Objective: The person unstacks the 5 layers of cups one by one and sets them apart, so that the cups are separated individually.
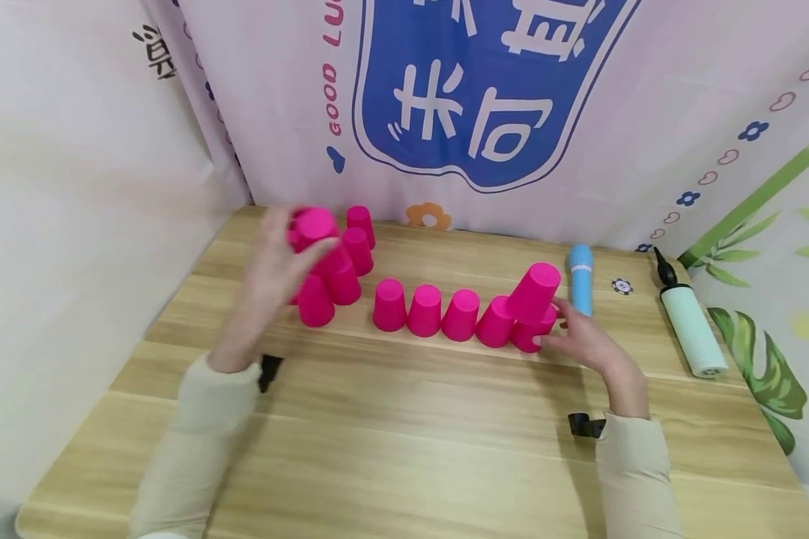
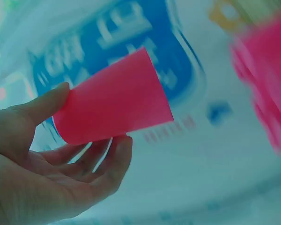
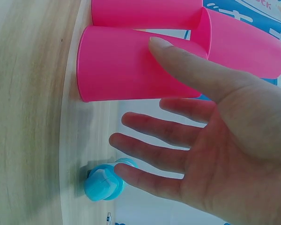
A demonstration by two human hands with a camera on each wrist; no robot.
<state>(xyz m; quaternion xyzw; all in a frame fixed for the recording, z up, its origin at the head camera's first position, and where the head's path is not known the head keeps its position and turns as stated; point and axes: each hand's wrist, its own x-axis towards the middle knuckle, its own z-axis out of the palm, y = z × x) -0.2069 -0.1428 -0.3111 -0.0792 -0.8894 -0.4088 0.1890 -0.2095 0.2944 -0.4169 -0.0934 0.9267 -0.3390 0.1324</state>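
Observation:
My left hand (image 1: 270, 258) grips a pink cup (image 2: 112, 98) between thumb and fingers, raised over the left group of pink cups. In the head view that hand is blurred. My right hand (image 1: 586, 340) is at the right end of a row of upside-down pink cups. Its thumb touches the end cup (image 3: 131, 65), while the other fingers are spread and fairly straight beside it. Resting tilted on the last two cups of the row is another pink cup (image 1: 535, 292). At the left, several upside-down cups (image 1: 316, 302) stand close together, partly hidden by my left hand.
Behind my right hand a light blue cylindrical object (image 1: 581, 281) stands on the wooden table (image 1: 404, 442). Farther right lie a round chip (image 1: 622, 286) and a pale green hand pump (image 1: 693, 329) with a black nozzle. A printed curtain (image 1: 276, 112) hangs along the back edge.

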